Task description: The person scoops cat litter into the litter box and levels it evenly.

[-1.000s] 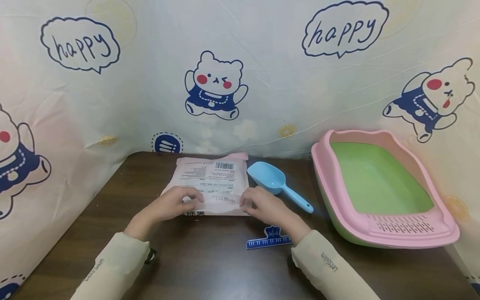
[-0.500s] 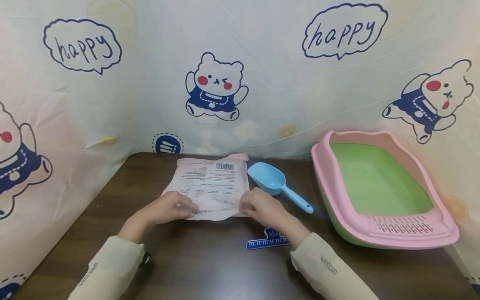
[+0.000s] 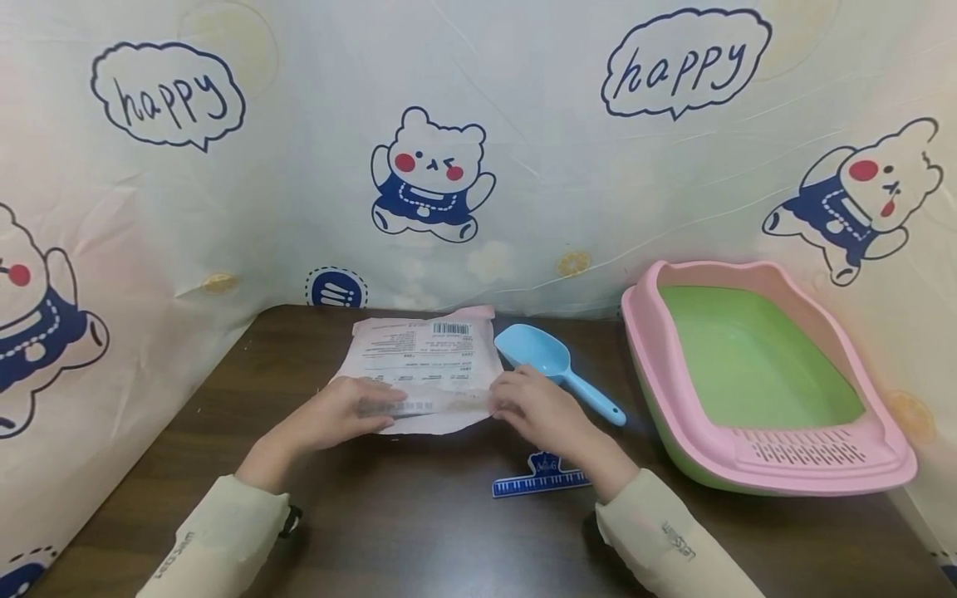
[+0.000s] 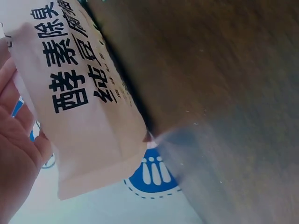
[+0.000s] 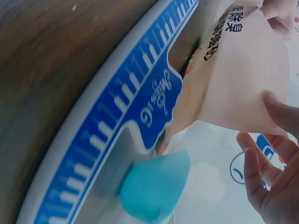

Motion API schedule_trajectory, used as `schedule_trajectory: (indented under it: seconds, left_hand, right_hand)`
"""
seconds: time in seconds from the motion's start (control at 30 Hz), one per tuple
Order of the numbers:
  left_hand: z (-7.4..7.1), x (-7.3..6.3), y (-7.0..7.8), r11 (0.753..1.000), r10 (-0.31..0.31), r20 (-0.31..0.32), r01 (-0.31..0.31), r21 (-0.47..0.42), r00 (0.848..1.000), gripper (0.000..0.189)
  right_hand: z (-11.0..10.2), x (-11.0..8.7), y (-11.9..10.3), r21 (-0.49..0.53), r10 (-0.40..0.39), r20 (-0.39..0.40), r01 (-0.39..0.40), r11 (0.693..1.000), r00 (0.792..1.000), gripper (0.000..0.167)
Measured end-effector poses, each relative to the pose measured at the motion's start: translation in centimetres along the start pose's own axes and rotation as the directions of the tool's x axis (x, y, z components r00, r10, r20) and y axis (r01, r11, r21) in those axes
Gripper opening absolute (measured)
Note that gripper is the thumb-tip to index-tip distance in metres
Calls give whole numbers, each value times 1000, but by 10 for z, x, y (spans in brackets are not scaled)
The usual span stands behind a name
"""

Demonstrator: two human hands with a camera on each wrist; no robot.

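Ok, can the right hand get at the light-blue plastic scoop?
Probably yes: the scoop lies beside the right hand, its handle uncovered, but that hand pinches the pale pink bag and would likely release it first.

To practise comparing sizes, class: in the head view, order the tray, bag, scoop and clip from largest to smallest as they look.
1. Tray
2. Bag, its near corners covered
3. Scoop
4. Clip, one end hidden
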State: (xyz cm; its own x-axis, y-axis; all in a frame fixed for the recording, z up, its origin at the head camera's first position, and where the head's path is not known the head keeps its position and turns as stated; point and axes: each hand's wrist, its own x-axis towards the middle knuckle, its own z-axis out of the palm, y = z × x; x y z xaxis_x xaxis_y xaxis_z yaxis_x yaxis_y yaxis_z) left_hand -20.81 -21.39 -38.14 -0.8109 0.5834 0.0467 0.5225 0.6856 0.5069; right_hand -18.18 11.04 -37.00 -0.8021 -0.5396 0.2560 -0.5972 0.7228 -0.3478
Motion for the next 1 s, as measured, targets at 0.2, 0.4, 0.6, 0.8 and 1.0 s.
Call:
schedule_trajectory:
  seconds: [0.2,0.4,0.6,0.8,1.0]
  left_hand:
    - [0,2,13,996,77,-58,-75,38,995,48]
    - [1,6,19,983,151,-122,-137,120,981,55]
    - [-2,9,27,978,145,-151,-119,172,978,59]
    - [-2,10,32,963,181,-185,-136,234,966,59]
    - [-2,12,36,954,206,-212,-148,260,955,59]
  right_hand:
    - [-6,-7,7,-55,-66,-77,62,997,995,9]
    - [-10,-11,11,-73,-98,-134,89,993,986,6]
    - [-14,-13,11,-85,-79,-154,67,994,985,8]
    - [-13,-14,13,-115,-85,-162,67,991,983,9]
    - [-12,-17,17,-149,-94,-158,70,986,983,10]
